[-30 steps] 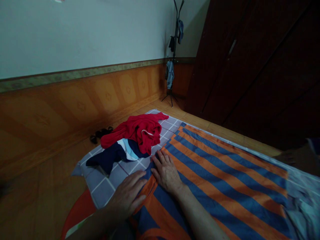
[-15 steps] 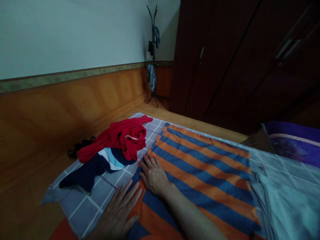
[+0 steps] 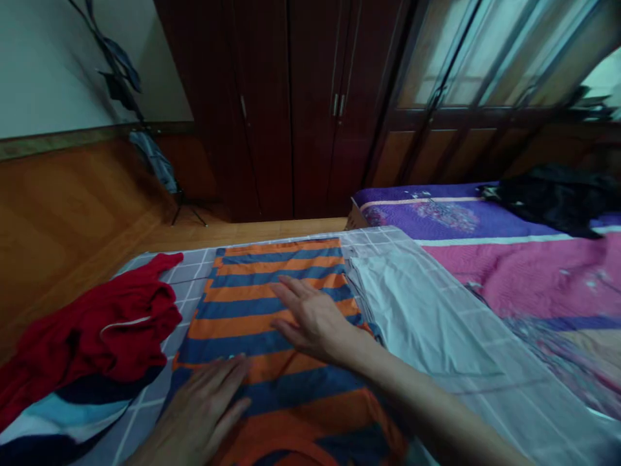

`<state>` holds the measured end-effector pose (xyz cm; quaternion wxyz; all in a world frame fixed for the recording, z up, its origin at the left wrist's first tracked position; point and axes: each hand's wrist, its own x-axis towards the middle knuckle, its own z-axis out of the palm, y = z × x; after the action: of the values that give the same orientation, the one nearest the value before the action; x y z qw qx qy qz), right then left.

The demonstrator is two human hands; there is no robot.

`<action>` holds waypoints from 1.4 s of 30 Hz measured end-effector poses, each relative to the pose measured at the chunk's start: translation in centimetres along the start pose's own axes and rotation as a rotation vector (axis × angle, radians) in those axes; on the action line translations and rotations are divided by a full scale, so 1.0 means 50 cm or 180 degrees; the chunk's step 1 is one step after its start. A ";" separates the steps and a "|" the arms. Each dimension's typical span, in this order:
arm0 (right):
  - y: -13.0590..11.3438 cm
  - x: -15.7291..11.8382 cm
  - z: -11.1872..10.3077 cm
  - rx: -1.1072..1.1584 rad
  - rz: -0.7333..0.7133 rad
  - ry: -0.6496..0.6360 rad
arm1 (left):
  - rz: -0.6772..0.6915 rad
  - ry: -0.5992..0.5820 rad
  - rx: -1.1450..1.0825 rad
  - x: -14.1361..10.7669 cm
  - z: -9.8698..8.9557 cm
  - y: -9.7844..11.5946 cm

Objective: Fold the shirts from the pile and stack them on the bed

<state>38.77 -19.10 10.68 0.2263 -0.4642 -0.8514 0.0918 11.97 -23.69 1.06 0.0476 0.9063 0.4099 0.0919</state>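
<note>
An orange and blue striped shirt (image 3: pixel 272 304) lies spread on a grey checked cloth (image 3: pixel 194 272), its collar towards me. My left hand (image 3: pixel 208 401) rests over the shirt's lower left part, fingers stretched out. Above the middle of the shirt is my right hand (image 3: pixel 315 320), its fingers extended and thumb apart; whether it touches the fabric I cannot tell. Neither hand holds anything. Pale, flat-laid clothing (image 3: pixel 417 310) lies just right of the shirt.
On the left are a crumpled red garment (image 3: pixel 107 323) and a navy, white and light blue one (image 3: pixel 72 414). A purple and pink bed (image 3: pixel 509 259) with a black garment (image 3: pixel 548 194) is at right. Behind stand a dark wardrobe (image 3: pixel 310 129) and a coat rack (image 3: pixel 114 65).
The view has swung right, bringing the bed into sight. My right hand has moved from the shirt's left edge to its middle. My left hand is now over the shirt's left side.
</note>
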 end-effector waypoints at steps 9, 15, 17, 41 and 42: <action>0.106 -0.346 0.005 0.0283 0.2768 0.0663 | 0.1887 -0.1339 -0.0873 0.189 0.006 0.280; 0.077 -0.417 0.064 0.0312 0.3307 0.0470 | 0.1906 -0.1122 -0.0675 0.155 0.120 0.330; 0.070 -0.408 0.065 0.0343 0.3426 0.0495 | 0.1752 -0.1313 -0.1185 0.161 0.103 0.325; 0.055 -0.389 0.069 0.3745 0.3873 0.0914 | 0.2711 -0.0240 -0.1371 0.177 0.187 0.308; 0.053 -0.380 0.064 0.3530 0.3850 0.0953 | 0.2772 -0.0175 -0.1297 0.179 0.196 0.309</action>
<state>48.15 -33.28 1.18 0.4445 -0.6699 -0.2475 0.5407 31.09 -27.26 -4.88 0.1921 0.9680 -0.0356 0.1577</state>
